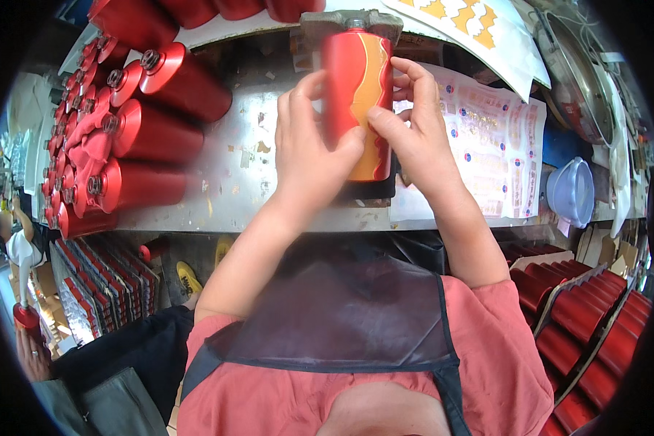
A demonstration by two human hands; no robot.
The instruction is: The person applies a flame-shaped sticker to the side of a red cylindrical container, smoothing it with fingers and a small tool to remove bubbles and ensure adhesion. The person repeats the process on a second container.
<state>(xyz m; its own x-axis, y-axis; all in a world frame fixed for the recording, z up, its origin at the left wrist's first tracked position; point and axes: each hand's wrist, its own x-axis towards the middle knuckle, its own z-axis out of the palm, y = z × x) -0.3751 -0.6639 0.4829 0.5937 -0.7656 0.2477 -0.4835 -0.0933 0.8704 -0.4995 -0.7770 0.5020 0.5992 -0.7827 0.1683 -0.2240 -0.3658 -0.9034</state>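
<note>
A red bottle (340,82) with a clear threaded neck lies in front of me, its neck at a notched grey block (316,24) and its base over a dark support (373,191). A wavy orange decal (369,71) runs lengthwise along the bottle. My left hand (313,141) is on the bottle's left side, its thumb on the decal's lower part. My right hand (414,120) is at the right side, thumb on the decal and fingers along the bottle's edge. A printed decal sheet (479,141) lies beside my right hand.
Several red bottles (152,131) stand left on the metal table (240,185), a red cloth (90,141) among them. Orange decal sheets (441,24) lie at the back. A blue bucket (569,193) is at right. Racks of red bottles (583,305) stand lower right. Co-workers are at left, one hand (32,354) holding a bottle.
</note>
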